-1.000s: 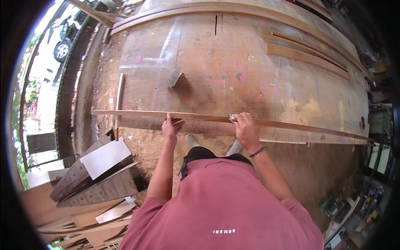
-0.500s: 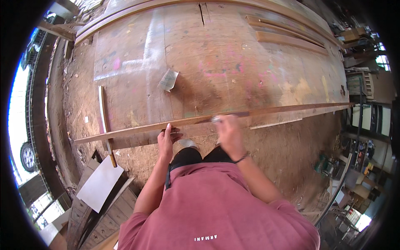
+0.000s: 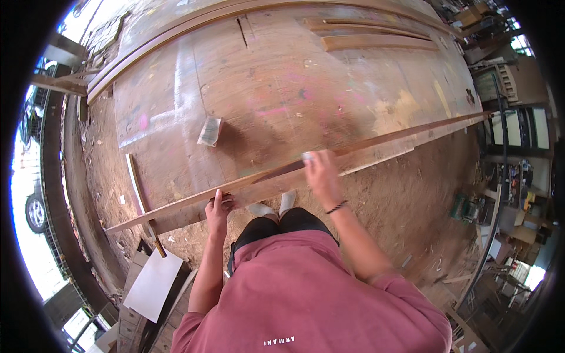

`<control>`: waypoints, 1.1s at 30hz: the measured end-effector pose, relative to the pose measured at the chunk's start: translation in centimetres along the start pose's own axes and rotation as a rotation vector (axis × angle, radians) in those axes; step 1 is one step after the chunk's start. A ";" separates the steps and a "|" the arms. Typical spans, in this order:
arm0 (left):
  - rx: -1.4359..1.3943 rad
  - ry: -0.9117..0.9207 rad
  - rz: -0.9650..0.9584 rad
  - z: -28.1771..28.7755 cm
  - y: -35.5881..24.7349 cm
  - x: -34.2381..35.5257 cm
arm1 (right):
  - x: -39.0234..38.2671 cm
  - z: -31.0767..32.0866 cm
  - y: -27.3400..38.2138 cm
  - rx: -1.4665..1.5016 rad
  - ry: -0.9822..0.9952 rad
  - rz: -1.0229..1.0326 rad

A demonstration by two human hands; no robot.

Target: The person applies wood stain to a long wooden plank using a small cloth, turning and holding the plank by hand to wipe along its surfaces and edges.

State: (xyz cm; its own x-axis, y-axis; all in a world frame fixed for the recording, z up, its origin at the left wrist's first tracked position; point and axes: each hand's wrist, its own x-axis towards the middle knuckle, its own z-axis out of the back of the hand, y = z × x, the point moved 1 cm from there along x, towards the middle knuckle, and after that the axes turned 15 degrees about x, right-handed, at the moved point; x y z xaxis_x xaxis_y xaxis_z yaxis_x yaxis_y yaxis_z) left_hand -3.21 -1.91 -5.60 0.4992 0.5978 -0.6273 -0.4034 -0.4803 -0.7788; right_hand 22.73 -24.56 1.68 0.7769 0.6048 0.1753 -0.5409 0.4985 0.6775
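A long, narrow wooden strip runs slantwise along the near edge of the plywood worktable, its left end closer to the person and its right end farther off. It lies just ahead of both hands, between them and the open tabletop. A stretch of its face between the hands is darker than the wood to the left.

The left hand grips the strip left of its middle, thumb up against the edge and fingers curled at the near side. The right hand, somewhat blurred, is closed around a small shiny object at the strip, by the right end of the dark stretch; its exact kind cannot be told. A dark bracelet circles the right wrist.

Beyond the strip, well apart from either hand, a small pale block rests on the worktable. To the left, the strip crosses over a thin stick, whose near end reaches a white sheet. Shorter wooden pieces lie toward the far right, and long mouldings span the far side.
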 end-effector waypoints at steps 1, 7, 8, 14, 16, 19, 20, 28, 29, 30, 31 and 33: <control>-0.022 -0.016 -0.014 0.1 0.2 0.1 | 0.1 -0.9 1.5 0.046 0.048 0.036; 0.008 -0.046 -0.041 -0.1 0.1 0.0 | 0.2 1.4 -0.6 0.030 0.074 0.109; 0.004 -0.060 -0.041 -0.1 0.2 0.1 | 0.4 2.8 -2.4 -0.036 0.036 0.063; 0.009 -0.085 -0.053 -0.5 0.0 0.0 | 2.3 12.3 -12.7 -0.136 -0.134 -0.083; 0.019 -0.102 -0.046 -0.6 0.1 0.0 | 2.4 14.0 -14.0 -0.125 -0.253 -0.091; 0.013 -0.082 -0.042 -0.4 0.2 0.1 | 2.1 12.4 -14.0 -0.099 -0.238 -0.101; 0.018 -0.071 -0.042 -0.3 0.2 0.2 | 1.6 11.3 -13.0 -0.052 -0.211 -0.109; -0.018 -0.101 -0.049 -0.2 0.4 0.2 | -0.1 3.7 -3.9 0.291 0.026 0.136; -0.013 -0.088 -0.056 -0.1 0.5 0.2 | 0.1 5.1 -5.3 0.232 -0.025 0.070; -0.009 -0.072 -0.063 -0.1 0.5 0.2 | 0.5 7.0 -7.3 0.171 -0.076 0.004; -0.008 -0.073 -0.063 -0.2 0.4 0.1 | 0.9 9.2 -9.1 0.080 -0.162 -0.051; 0.015 -0.092 -0.049 -0.8 -0.1 -0.2 | 1.1 12.7 -12.9 -0.052 -0.274 -0.110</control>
State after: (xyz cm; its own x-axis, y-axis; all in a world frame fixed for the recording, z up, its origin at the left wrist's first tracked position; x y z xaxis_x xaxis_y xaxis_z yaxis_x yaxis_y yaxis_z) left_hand -2.59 -2.46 -5.39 0.4462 0.6771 -0.5852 -0.3920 -0.4400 -0.8079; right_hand 34.65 -38.21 2.27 0.8859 0.3585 0.2944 -0.4591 0.5874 0.6665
